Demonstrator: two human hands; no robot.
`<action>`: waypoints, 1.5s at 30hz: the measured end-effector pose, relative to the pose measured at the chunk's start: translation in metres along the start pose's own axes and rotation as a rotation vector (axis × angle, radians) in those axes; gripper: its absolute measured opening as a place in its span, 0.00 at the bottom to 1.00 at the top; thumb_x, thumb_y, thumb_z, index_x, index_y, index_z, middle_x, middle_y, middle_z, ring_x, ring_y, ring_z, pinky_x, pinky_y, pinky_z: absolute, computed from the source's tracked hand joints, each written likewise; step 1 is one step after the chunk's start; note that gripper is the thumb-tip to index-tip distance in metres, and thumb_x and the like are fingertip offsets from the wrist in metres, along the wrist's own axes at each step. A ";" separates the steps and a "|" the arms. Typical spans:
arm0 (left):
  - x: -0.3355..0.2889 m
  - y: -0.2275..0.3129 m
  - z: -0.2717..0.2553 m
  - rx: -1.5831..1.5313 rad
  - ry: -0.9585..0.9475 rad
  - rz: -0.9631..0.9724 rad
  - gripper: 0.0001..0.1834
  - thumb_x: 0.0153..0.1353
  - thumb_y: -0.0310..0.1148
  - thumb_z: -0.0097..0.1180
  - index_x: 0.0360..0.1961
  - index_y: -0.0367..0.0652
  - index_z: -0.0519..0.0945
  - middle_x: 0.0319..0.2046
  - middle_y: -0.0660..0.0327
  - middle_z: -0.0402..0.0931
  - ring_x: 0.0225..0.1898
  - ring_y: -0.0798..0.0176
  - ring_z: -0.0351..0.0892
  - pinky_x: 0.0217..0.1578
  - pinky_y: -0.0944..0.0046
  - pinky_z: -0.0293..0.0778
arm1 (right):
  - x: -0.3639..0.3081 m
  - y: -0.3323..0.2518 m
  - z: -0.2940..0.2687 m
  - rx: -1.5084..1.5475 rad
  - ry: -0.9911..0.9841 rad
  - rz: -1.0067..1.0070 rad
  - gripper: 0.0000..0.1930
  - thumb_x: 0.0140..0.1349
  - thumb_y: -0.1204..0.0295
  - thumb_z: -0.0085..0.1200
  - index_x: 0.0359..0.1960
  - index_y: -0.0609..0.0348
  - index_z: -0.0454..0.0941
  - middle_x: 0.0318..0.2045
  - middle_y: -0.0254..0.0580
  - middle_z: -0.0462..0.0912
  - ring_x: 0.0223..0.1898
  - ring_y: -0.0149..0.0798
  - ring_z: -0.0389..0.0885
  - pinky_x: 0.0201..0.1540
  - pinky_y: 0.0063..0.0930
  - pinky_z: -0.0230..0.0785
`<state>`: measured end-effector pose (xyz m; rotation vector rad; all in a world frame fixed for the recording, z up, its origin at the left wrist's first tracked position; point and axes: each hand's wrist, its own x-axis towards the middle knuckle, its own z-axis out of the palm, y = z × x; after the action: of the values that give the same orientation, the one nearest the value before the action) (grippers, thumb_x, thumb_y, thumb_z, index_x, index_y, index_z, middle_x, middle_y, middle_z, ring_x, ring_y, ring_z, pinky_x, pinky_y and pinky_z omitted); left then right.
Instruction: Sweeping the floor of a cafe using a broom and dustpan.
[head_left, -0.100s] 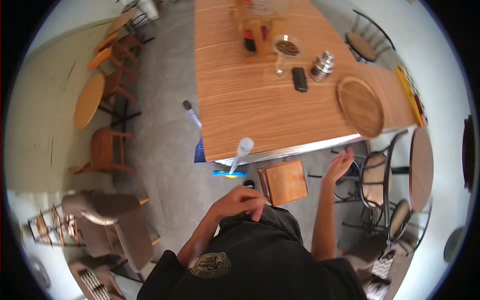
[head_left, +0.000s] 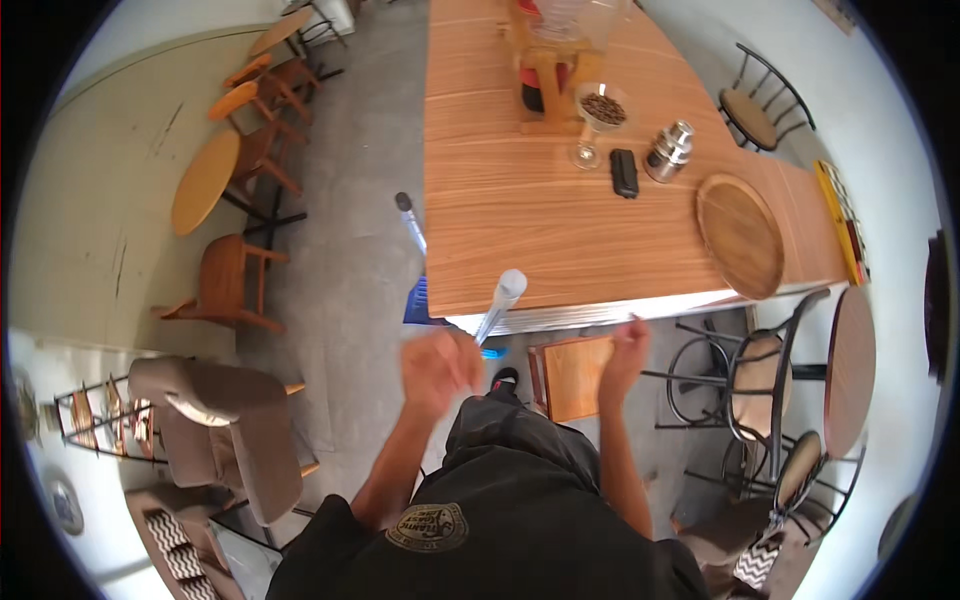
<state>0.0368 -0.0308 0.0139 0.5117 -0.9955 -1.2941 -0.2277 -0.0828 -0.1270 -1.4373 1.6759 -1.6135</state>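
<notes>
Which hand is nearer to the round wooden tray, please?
Right. In the picture, the right hand is below and left of the tray; the left hand is farther left.

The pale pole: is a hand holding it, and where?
No hold shows: the blurred left hand is near the pale pole; the right hand looks empty.

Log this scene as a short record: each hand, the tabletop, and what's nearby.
Left hand: blurred, near the pale-topped pole; grip unclear
Right hand: in view at the right side of the wooden stool; grip unclear
Tabletop: stemmed glass of brown beans, black object, metal shaker, round wooden tray
Person's left: brown armchair
</notes>
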 end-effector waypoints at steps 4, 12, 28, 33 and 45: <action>0.037 0.025 -0.042 0.573 0.631 0.558 0.09 0.63 0.30 0.52 0.42 0.41 0.69 0.37 0.57 0.72 0.43 0.60 0.71 0.45 0.64 0.67 | -0.033 -0.108 0.024 0.229 -0.471 -0.139 0.27 0.58 0.71 0.56 0.59 0.65 0.63 0.53 0.50 0.68 0.54 0.45 0.66 0.52 0.36 0.63; 0.111 -0.041 -0.117 0.817 0.624 0.209 0.34 0.55 0.36 0.65 0.60 0.41 0.64 0.53 0.53 0.69 0.54 0.62 0.68 0.53 0.64 0.64 | -0.020 -0.149 0.076 0.226 -0.431 -0.348 0.27 0.60 0.70 0.54 0.59 0.66 0.60 0.51 0.59 0.70 0.53 0.57 0.67 0.54 0.45 0.60; 0.025 -0.026 -0.134 0.833 1.033 0.443 0.20 0.58 0.34 0.59 0.13 0.37 0.68 0.13 0.72 0.61 0.18 0.75 0.56 0.18 0.66 0.54 | -0.134 -0.065 -0.052 0.304 -0.943 0.013 0.16 0.62 0.69 0.56 0.19 0.64 0.69 0.13 0.33 0.62 0.20 0.23 0.57 0.21 0.25 0.53; -0.027 0.040 -0.133 0.507 1.113 0.528 0.19 0.58 0.30 0.55 0.12 0.43 0.64 0.11 0.70 0.60 0.11 0.75 0.56 0.13 0.67 0.49 | -0.159 -0.039 -0.051 0.280 -0.916 0.055 0.19 0.63 0.62 0.54 0.17 0.59 0.68 0.15 0.28 0.61 0.19 0.24 0.57 0.21 0.25 0.51; -0.185 0.192 -0.123 0.311 0.718 0.573 0.29 0.65 0.58 0.32 0.15 0.47 0.57 0.08 0.70 0.49 0.11 0.75 0.46 0.14 0.70 0.41 | -0.185 -0.025 -0.003 0.183 -0.904 0.015 0.18 0.63 0.66 0.54 0.16 0.60 0.68 0.13 0.32 0.70 0.18 0.25 0.65 0.23 0.22 0.58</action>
<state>0.2521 0.1661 0.0451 0.7858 -0.6512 -0.3800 -0.1484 0.0808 -0.1685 -1.6766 0.9753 -0.8358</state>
